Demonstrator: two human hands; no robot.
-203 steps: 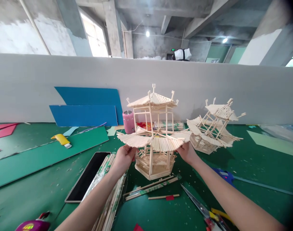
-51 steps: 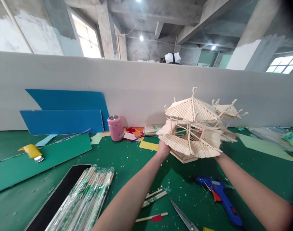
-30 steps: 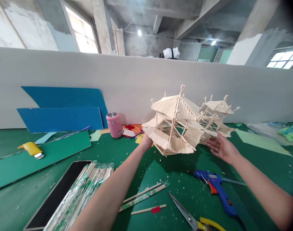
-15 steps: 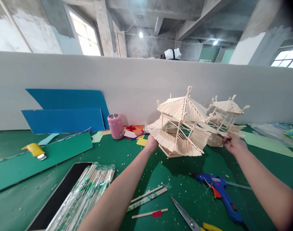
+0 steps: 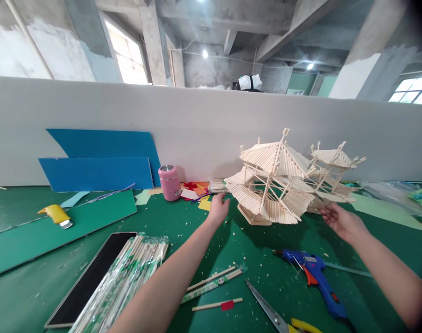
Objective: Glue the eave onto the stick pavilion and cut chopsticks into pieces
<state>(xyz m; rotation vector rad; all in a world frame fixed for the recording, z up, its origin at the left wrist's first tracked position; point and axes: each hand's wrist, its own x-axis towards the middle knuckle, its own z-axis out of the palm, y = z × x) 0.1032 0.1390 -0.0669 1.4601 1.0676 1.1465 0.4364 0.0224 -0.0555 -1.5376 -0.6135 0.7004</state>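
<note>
A wooden pavilion model [image 5: 276, 159] built of thin sticks stands on the table, with a tiered roof and open posts. A smaller tower [image 5: 334, 159] joins it at the right. My left hand [image 5: 218, 210] is left of the model, apart from it, thumb and fingers spread and holding nothing. At the lower right of the smaller tower is my right hand [image 5: 341, 222]. Its fingers are loosely stretched out, with the tips by the model's lower edge; whether they touch it I cannot tell.
Nearer me lie a blue glue gun [image 5: 311, 268], scissors [image 5: 266, 307], loose sticks [image 5: 214, 284] and wrapped chopsticks [image 5: 124, 282] on a black tray [image 5: 89, 277]. Further left are a yellow cutter [image 5: 55, 215], a pink flask [image 5: 169, 183] and blue boards [image 5: 96, 173].
The model has shifted to the right in view. My left hand has let go of its left edge and drawn away. The fingers of my right hand have loosened at the smaller tower.
</note>
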